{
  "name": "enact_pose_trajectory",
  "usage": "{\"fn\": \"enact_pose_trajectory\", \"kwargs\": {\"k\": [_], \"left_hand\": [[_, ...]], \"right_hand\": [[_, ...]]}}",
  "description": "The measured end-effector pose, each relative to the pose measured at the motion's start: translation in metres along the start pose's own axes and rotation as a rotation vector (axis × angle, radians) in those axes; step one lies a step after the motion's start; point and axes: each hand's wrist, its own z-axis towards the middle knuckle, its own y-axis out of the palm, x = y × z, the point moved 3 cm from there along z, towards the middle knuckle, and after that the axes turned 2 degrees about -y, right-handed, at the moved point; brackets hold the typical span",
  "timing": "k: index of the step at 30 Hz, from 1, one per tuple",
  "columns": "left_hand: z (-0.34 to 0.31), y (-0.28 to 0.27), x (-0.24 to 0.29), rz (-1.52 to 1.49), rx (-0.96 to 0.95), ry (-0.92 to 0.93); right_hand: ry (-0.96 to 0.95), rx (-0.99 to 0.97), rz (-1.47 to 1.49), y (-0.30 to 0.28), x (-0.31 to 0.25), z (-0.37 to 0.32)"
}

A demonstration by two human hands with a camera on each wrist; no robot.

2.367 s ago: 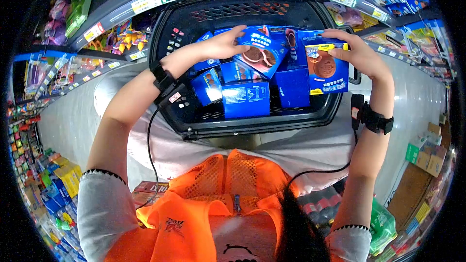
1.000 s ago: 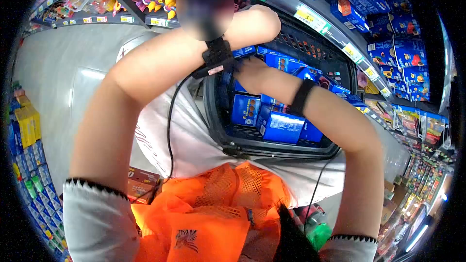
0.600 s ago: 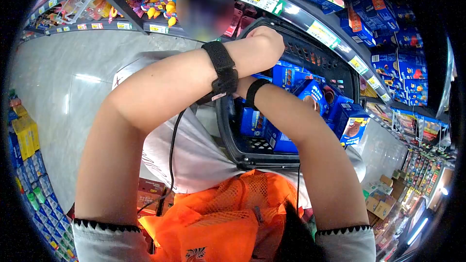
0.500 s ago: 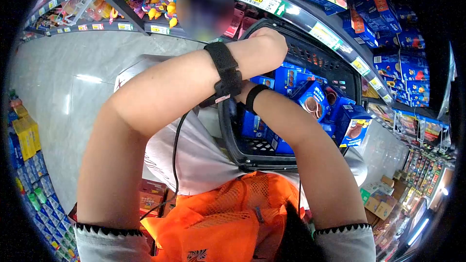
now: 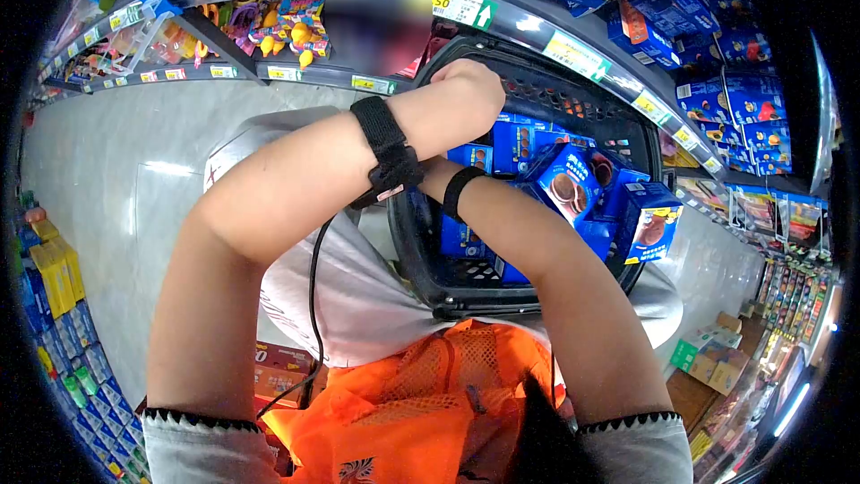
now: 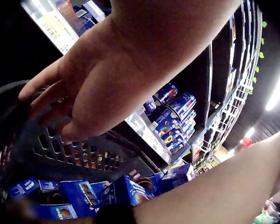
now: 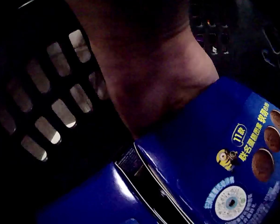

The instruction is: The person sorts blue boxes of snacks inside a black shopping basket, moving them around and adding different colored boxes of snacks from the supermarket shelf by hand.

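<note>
A black shopping basket (image 5: 663,125) holds several blue snack boxes (image 5: 566,184) printed with round chocolate biscuits. My left hand (image 5: 466,99) is over the basket's left end. In the left wrist view its fingers (image 6: 44,86) reach slightly bent toward the dark basket rim (image 6: 11,91), holding no box. My right arm passes under the left one into the basket. In the right wrist view, the right hand (image 7: 158,79) goes down behind a blue box (image 7: 191,140), beside the slotted wall; its fingers are hidden. Another blue box (image 7: 84,196) lies close by.
One snack box (image 5: 652,226) sits at the basket's right edge. Shelves with price tags (image 5: 573,54) curve along the far side, stocked with blue packages (image 5: 752,99). Hanging toys (image 5: 291,31) are at the left back. A cardboard carton (image 5: 717,367) stands on the right.
Earlier both hands were on boxes, the right one at the basket's right side. The left has moved to the left end; the right has crossed beneath it, deep into the basket. Little differs since half a second ago.
</note>
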Motion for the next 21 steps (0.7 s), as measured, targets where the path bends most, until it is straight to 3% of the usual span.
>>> {"fn": "enact_pose_trajectory", "kwargs": {"k": [10, 12, 14, 16, 19, 21], "left_hand": [[-0.005, 0.0, -0.001, -0.019, -0.007, 0.161], [-0.007, -0.001, 0.0, -0.016, 0.034, 0.134], [-0.013, -0.004, -0.003, -0.015, 0.07, 0.108], [-0.022, -0.01, -0.009, -0.087, 0.159, 0.172], [-0.019, -0.015, -0.017, -0.133, 0.025, 0.088], [-0.018, -0.011, -0.024, -0.123, 0.017, 0.148]], "right_hand": [[0.123, 0.039, -0.195, 0.031, -0.003, 0.034], [0.189, 0.124, -0.411, 0.049, 0.0, 0.056], [0.346, 0.27, -0.852, 0.087, 0.004, 0.094], [0.422, 0.281, -1.013, 0.101, 0.008, 0.111], [0.256, -0.046, -0.209, -0.084, -0.014, -0.016], [0.183, -0.104, -0.254, -0.125, -0.018, -0.05]]}}
